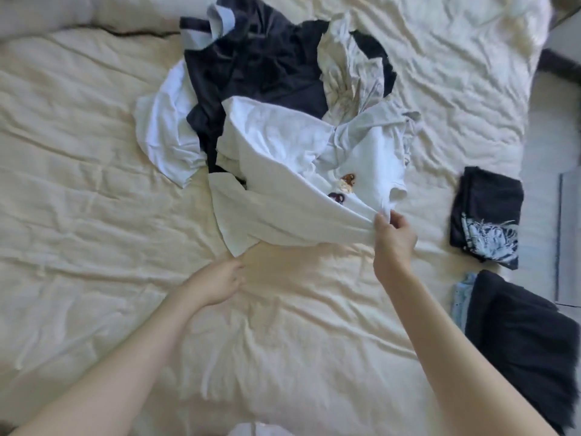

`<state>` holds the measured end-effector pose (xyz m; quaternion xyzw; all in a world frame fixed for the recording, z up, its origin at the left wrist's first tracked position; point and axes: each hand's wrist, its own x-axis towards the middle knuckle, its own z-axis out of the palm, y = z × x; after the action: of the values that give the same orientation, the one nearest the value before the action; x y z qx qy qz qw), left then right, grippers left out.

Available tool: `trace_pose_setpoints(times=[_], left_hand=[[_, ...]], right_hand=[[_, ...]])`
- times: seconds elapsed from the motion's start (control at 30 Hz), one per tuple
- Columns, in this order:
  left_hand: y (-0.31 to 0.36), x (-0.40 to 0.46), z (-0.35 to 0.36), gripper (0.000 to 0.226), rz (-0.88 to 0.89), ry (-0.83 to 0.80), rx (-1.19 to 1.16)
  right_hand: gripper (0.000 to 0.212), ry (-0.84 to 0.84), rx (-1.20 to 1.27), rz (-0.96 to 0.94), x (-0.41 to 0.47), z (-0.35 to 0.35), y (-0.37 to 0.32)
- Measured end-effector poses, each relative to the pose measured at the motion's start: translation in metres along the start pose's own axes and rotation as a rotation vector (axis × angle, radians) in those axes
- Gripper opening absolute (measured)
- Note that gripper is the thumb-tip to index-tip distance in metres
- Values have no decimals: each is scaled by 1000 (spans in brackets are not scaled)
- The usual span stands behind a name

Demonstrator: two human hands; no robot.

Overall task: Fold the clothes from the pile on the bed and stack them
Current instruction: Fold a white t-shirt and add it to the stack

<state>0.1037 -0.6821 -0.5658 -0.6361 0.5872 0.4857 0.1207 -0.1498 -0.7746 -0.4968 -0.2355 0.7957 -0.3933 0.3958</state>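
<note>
Head view: right hand (393, 234) pinches the white shirt (283, 171) to drag it off the pile (257, 64); left hand (220, 278), fingers loosely curled, holds nothing, probably ready to spread it.

A pile of clothes (267, 73) sits on the bed (94, 184) at 12 o'clock, a shirt (292, 184) trailing from it toward the centre. The right hand (393, 237) pinches the shirt's near edge; the left hand (220, 278) lies just beside its near corner. Two folded stacks lie at 3 o'clock (487, 215) and 4 o'clock (518, 335).
</note>
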Motion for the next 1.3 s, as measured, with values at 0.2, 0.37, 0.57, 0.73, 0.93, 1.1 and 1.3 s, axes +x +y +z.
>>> trace_pose_setpoints(times=[0.2,0.37,0.57,0.73,0.93,1.1,1.3], left_hand=[[75,-86,-79,32,244,335,-152],[147,-172,-148,26,497,608,-170],[223,-272,-200,33,778,800,-58],[265,-325,-212,38,880,839,-97],[277,-364,-207,44,1056,406,-401],[271,-376,-206,32,992,419,-274],[246,-363,-206,45,763,600,-26]], right_hand=[[13,-202,-181,-414,-47,-56,-108],[29,-293,-398,-724,-98,-118,-204],[36,-362,-596,-1107,-181,-185,-291],[28,-411,-626,-1382,-241,-226,-336],[27,-503,-673,-1536,-284,-253,-345],[31,-486,-655,-1514,-287,-263,-348],[35,-453,-608,-1538,-278,-261,-355]])
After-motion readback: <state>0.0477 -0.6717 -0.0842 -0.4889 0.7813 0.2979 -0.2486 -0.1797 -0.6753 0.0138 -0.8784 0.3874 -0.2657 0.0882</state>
